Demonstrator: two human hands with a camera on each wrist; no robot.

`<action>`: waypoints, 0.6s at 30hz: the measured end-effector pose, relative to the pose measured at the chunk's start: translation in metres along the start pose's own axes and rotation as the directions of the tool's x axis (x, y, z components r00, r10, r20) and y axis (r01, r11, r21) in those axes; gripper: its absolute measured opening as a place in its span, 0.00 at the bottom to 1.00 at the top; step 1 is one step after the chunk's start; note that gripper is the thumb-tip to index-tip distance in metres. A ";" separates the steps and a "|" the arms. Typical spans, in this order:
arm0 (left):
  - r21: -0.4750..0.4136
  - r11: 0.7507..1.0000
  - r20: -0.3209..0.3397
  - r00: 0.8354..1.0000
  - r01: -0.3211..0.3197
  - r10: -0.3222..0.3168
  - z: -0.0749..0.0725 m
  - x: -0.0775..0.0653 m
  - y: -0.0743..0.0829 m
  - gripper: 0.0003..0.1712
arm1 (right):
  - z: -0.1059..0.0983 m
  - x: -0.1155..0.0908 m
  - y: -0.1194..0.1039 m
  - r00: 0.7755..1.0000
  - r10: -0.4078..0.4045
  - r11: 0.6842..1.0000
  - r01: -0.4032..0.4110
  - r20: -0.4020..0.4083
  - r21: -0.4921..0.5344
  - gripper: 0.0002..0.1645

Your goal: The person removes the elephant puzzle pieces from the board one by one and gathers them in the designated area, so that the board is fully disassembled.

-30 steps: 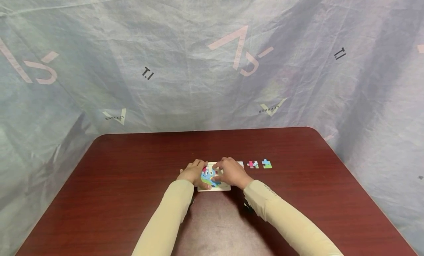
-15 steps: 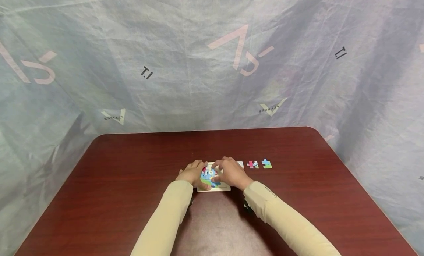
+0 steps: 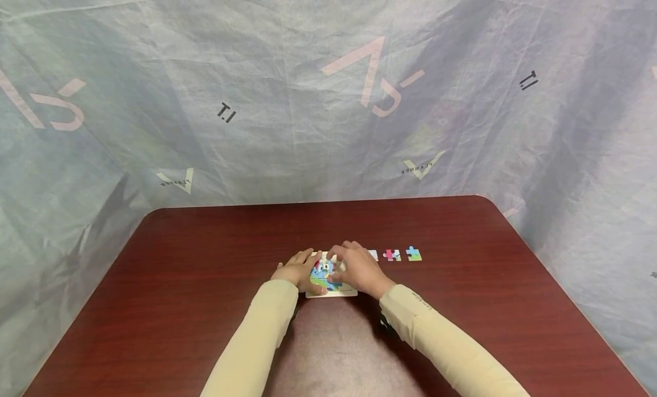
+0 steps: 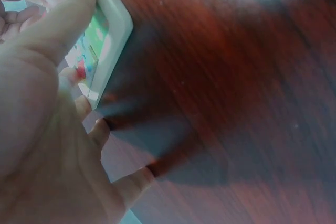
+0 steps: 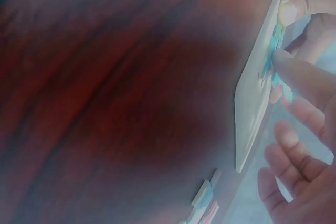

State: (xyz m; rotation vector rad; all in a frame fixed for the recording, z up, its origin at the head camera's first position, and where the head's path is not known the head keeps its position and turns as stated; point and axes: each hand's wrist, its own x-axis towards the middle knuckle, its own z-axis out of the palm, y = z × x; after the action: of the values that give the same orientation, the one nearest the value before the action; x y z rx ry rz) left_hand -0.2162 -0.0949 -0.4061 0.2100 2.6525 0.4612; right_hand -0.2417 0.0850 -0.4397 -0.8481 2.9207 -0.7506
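A pale puzzle tray (image 3: 331, 295) lies mid-table between both hands, with joined puzzle pieces (image 3: 319, 275) forming a blue cartoon face over green. My left hand (image 3: 297, 271) spreads over its left side. In the left wrist view the thumb (image 4: 65, 17) presses on the front rim and the other fingers reach along the far left edge. My right hand (image 3: 363, 270) arches over the tray's right half, thumb and index finger pinching at a blue puzzle piece (image 5: 277, 80) that stands a little above the tray. The hand hides most of this piece from above.
To the right of the tray lie loose puzzle pieces: a pink one (image 3: 392, 255), a blue and green one (image 3: 413, 254), and a pale one (image 3: 373, 254) partly behind the right hand. The reddish-brown table (image 3: 205, 271) backs onto a grey cloth (image 3: 287, 157).
The right index finger has shifted slightly left and the pieces under the hands have shifted slightly left in the tray. The left hand has hardly moved, and the loose pieces lie as before.
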 end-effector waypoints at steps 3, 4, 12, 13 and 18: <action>-0.005 1.000 -0.001 1.000 0.002 -0.002 0.000 0.001 0.000 0.52 | -0.002 0.000 0.001 1.000 -0.006 1.000 0.006 0.010 -0.011 0.24; -0.006 1.000 -0.001 1.000 0.005 -0.005 0.000 0.001 0.000 0.52 | -0.003 0.000 0.002 1.000 -0.002 1.000 0.002 0.016 -0.015 0.24; -0.006 1.000 -0.001 1.000 0.015 -0.015 0.001 0.004 0.000 0.54 | -0.007 0.001 0.005 0.997 0.038 0.999 -0.037 0.068 -0.022 0.19; -0.008 1.000 -0.002 1.000 0.015 -0.015 0.002 0.004 0.000 0.54 | -0.008 0.001 0.006 0.996 0.038 0.999 -0.036 0.075 -0.023 0.18; -0.014 1.000 0.001 1.000 0.013 -0.013 0.004 0.006 -0.001 0.54 | -0.009 0.003 0.006 0.994 0.023 0.999 -0.019 0.108 -0.033 0.16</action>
State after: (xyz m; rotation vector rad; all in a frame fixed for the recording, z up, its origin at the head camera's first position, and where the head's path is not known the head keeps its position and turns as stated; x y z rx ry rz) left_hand -0.2194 -0.0933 -0.4119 0.1889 2.6471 0.4752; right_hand -0.2485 0.0917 -0.4337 -0.8315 2.8488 -0.6367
